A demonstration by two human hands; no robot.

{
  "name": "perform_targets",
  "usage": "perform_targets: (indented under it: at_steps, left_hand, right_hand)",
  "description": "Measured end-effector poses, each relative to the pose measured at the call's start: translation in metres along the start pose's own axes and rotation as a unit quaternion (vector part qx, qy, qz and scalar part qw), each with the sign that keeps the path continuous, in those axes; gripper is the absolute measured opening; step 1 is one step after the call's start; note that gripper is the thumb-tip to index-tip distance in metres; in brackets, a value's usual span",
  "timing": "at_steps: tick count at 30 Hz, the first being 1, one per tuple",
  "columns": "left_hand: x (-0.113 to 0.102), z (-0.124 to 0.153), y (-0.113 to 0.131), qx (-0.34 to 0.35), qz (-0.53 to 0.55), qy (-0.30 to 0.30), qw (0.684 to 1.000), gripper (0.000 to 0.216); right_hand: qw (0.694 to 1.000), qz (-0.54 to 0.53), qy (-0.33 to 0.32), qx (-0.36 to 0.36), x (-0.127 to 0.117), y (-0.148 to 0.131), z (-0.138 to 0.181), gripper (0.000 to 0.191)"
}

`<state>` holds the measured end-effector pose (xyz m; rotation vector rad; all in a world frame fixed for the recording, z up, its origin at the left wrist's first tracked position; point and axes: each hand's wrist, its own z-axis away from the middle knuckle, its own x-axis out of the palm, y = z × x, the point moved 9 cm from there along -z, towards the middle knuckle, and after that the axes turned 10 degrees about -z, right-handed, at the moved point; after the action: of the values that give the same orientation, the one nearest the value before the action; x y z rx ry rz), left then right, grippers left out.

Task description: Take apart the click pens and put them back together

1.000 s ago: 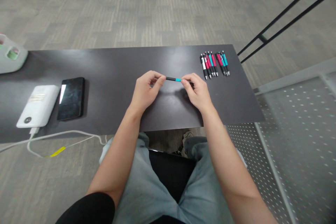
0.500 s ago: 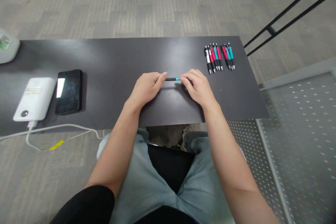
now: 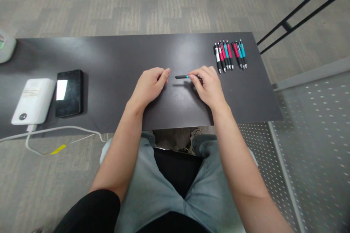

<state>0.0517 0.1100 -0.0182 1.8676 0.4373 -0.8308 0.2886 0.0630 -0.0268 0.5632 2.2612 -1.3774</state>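
My right hand pinches the right end of a black pen with a teal band and holds it level just above the dark table. My left hand rests a short gap to the pen's left, fingers curled. A tiny dark piece shows at its fingertips; what it is I cannot tell. A row of several pens, red, teal, black and white, lies side by side at the table's far right corner.
A black phone and a white power bank lie at the table's left, with a white cable hanging off the front edge. A pale container sits far left. Perforated metal flooring and black bars stand right.
Both hands held the pen at its two ends before. Now my left hand has come off it and a gap has opened, with the pen staying in my right hand.
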Motion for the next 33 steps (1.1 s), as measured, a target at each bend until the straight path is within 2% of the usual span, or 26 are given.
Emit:
perform_targets:
  at_steps: [4,7,15,22,25,29,33]
  left_hand:
    - [-0.014,0.003,-0.008,-0.005,-0.057,-0.01,0.998,0.028]
    - [-0.017,0.004,-0.01,-0.02,-0.064,-0.046,0.997,0.014]
    - [-0.013,0.003,-0.016,-0.036,-0.057,-0.065,0.996,0.017]
    - [-0.017,0.005,-0.008,-0.004,-0.051,-0.04,0.998,0.027]
    - [-0.024,0.005,-0.013,-0.007,-0.034,-0.034,0.999,0.02]
    - [-0.044,0.009,-0.036,-0.046,-0.049,-0.029,0.997,0.012]
    - [-0.063,0.013,-0.047,-0.052,-0.097,-0.035,0.993,0.019]
  right_hand:
    - [1.0,0.008,-0.002,-0.014,-0.001,-0.001,0.001,0.042]
    - [1.0,0.02,-0.019,-0.005,0.003,-0.003,0.001,0.036]
    - [0.999,0.019,-0.05,-0.003,0.008,-0.005,0.001,0.028]
    - [0.999,0.014,-0.049,-0.003,0.008,-0.003,0.001,0.024]
    - [0.999,0.012,-0.046,-0.007,0.007,-0.005,0.002,0.022]
    - [0.999,0.005,-0.04,-0.017,0.006,-0.007,0.002,0.023]
    - [0.999,0.008,-0.047,-0.014,0.007,-0.007,0.001,0.022]
